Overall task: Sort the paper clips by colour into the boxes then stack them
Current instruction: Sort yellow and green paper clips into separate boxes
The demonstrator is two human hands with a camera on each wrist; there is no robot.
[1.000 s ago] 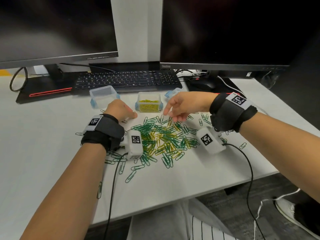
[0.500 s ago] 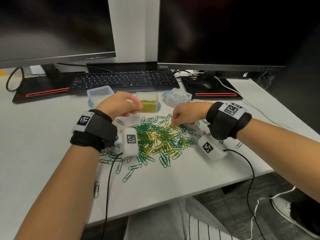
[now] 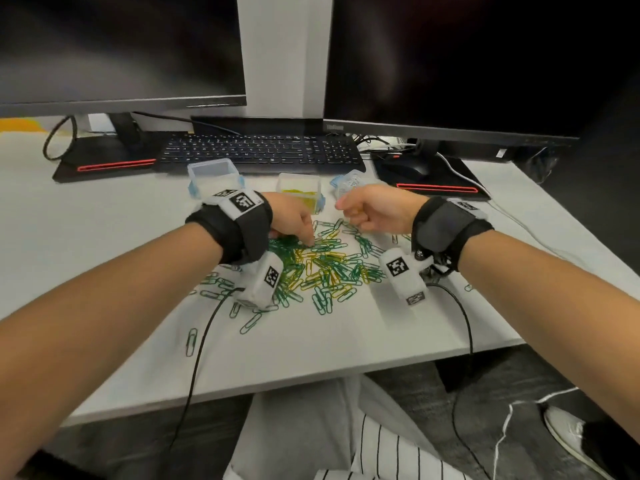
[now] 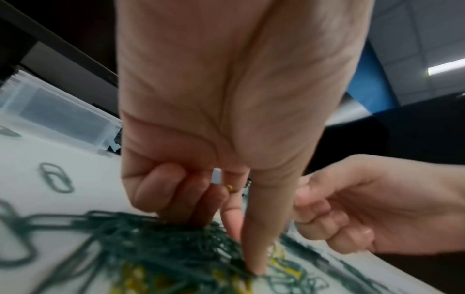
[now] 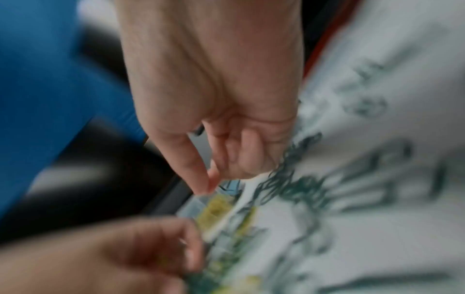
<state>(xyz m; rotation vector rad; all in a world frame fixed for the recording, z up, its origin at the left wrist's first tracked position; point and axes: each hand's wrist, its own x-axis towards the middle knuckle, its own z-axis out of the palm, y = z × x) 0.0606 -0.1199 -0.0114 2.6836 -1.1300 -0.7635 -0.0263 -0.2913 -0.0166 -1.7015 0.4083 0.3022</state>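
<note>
Left hand [image 3: 289, 216] reaching down, thumb and forefinger pinching into the green-and-yellow paper clip pile [image 3: 325, 268] on the desk [image 3: 104, 237]; right hand [image 3: 375, 211] hovering above the pile's far edge, fingers curling, contents indiscernible.

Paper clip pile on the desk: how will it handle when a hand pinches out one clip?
The paper clip pile lies densely overlapped, so neighbours probably snag and drag along. The clips are thin wire lying flat, likely slippery to pinch. The left hand touching them suggests they shift easily.
</note>
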